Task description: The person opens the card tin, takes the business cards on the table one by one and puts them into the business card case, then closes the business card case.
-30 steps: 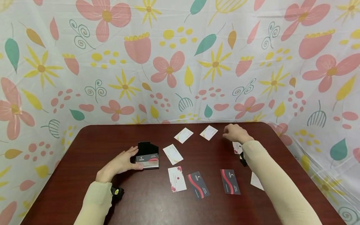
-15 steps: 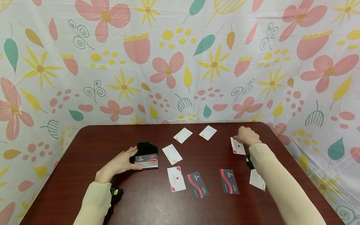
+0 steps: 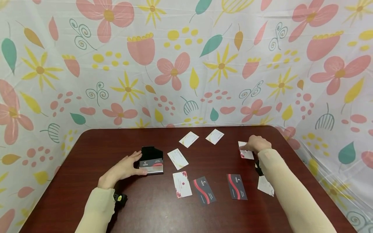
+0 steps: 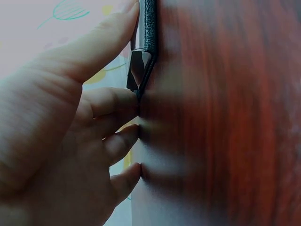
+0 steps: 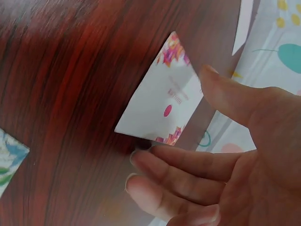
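The white rectangular paper card with pink-red floral corners lies well to the right of the open black card case with a silver metal front; the right hand has thumb and fingers parted about it, no pinch visible; lightly nipping opposite edges should lift it unbent; the left hand grips the case's left side, and should brace it.

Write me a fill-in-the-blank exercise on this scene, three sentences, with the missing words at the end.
1. The left hand holds a card case whose opened lid is coloured ____.
2. The floral card nearest the right hand has a ____ background.
3. Outside the case, exactly ____ dark cards lie on the table.

Missing words: black; white; two.
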A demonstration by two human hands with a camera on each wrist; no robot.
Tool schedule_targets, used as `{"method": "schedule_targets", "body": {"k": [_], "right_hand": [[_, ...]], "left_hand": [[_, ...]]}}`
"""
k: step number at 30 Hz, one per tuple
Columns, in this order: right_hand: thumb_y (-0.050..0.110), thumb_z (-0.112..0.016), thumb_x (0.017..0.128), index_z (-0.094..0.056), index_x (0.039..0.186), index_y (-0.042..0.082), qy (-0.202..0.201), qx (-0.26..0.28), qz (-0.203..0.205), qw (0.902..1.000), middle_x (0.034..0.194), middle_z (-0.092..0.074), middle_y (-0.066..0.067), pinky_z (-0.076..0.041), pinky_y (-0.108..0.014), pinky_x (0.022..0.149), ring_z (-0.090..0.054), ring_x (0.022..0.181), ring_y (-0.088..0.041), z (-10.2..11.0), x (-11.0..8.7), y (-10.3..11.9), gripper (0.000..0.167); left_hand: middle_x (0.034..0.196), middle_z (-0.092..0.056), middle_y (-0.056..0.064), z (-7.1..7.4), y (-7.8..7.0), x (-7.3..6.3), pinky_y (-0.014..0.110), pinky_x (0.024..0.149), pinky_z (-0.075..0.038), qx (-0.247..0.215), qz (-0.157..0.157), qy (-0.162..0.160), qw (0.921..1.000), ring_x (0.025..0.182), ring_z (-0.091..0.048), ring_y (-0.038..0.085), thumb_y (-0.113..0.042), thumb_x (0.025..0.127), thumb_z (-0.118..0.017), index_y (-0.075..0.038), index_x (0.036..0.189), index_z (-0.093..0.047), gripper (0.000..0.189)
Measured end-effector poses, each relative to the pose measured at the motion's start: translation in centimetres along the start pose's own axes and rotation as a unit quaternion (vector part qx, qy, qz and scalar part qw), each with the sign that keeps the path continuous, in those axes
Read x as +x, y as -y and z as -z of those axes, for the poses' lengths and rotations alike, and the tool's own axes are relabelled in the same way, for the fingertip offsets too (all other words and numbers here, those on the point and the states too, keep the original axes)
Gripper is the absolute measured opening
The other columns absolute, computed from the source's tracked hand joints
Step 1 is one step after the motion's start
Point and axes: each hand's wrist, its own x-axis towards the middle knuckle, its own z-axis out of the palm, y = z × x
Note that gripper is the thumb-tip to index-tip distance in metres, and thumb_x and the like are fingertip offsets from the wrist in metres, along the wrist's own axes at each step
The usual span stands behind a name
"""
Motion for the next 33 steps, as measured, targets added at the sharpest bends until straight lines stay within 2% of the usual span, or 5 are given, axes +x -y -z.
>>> {"method": "schedule_targets", "body": {"k": [8,15,23,29,33], "right_hand": [[0.045,-0.075,0.083,-0.057,0.121,-0.010,-0.020,-0.019,-0.005,0.9996,0.109,-0.060,-0.031,-0.051,-0.050,0.070,-0.059,0.087,-0.038,-0.7,0.2,0.4,0.069],[0.033,-0.075,0.086,-0.059,0.120,-0.006,-0.012,0.001,-0.014,0.9998,0.117,-0.058,-0.031,-0.049,-0.054,0.076,-0.058,0.093,-0.040,-1.1,0.1,0.6,0.054],[0.031,-0.070,0.089,-0.051,0.126,-0.011,0.018,0.036,-0.024,0.9989,0.129,-0.045,-0.037,-0.035,-0.070,0.092,-0.046,0.108,-0.047,-1.0,-0.3,0.3,0.059],[0.034,-0.070,0.088,-0.055,0.117,-0.011,0.008,0.036,-0.020,0.9991,0.125,-0.047,-0.038,-0.033,-0.073,0.092,-0.046,0.110,-0.049,-1.4,0.0,-0.1,0.056],[0.033,-0.069,0.089,-0.053,0.122,-0.012,0.012,0.038,-0.018,0.9990,0.130,-0.043,-0.039,-0.024,-0.078,0.095,-0.042,0.118,-0.053,-1.5,0.1,-0.2,0.058]], "left_hand": [[0.160,-0.015,0.021,0.1,0.0,0.0,0.068,0.107,-0.018,-0.006,0.009,0.005,0.9999,0.139,-0.009,0.056,-0.054,0.079,-0.076,-0.001,0.153,-0.030,0.102],[0.159,-0.015,0.022,0.3,-0.2,-0.2,0.066,0.108,-0.018,-0.008,0.005,0.003,1.0000,0.140,-0.009,0.056,-0.052,0.080,-0.076,0.000,0.152,-0.030,0.100],[0.160,-0.015,0.022,0.2,-0.3,-0.1,0.067,0.108,-0.018,-0.008,0.006,0.004,0.9999,0.139,-0.009,0.056,-0.052,0.080,-0.077,0.000,0.152,-0.029,0.101],[0.159,-0.016,0.022,0.2,-0.2,-0.1,0.068,0.106,-0.019,0.001,0.007,0.004,1.0000,0.138,-0.010,0.057,-0.053,0.080,-0.076,-0.001,0.153,-0.029,0.101],[0.159,-0.016,0.023,0.1,-0.3,-0.1,0.069,0.106,-0.019,0.000,0.005,0.006,1.0000,0.138,-0.010,0.058,-0.052,0.080,-0.076,-0.001,0.153,-0.029,0.101]]}}
